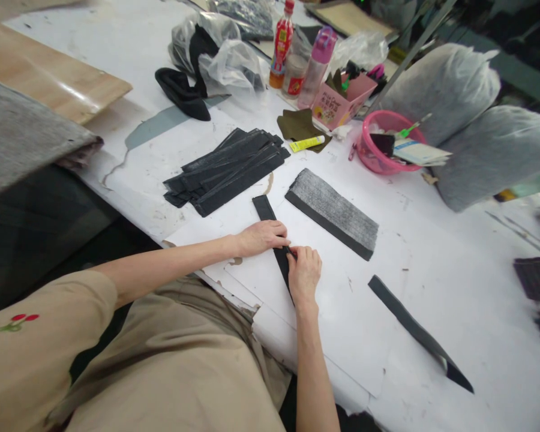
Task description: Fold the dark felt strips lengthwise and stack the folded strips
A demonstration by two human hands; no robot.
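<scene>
A narrow black fabric strip [264,207] lies slantwise on the white table near its front edge. My left hand [261,237] rests across its middle, fingers closed on the strip's edge. Right beside it, my right hand [304,271] pinches the same strip between thumb and fingers, covering part of its lower end. Just beyond my hands, to the right, is a neat stack of grey-topped black strips [335,210]. A loose pile of shiny black strips [227,171] lies to the left. Farther right, a single dark strip [416,327] lies apart, its near end twisted.
At the back stand a red-labelled bottle [282,48], a pink-capped bottle [315,69], a pink box [342,102] and a pink basket [373,144] of small items. A yellow tube [306,143] lies on olive cloth. Stuffed plastic bags [450,90] sit at right; boards [49,72] at left.
</scene>
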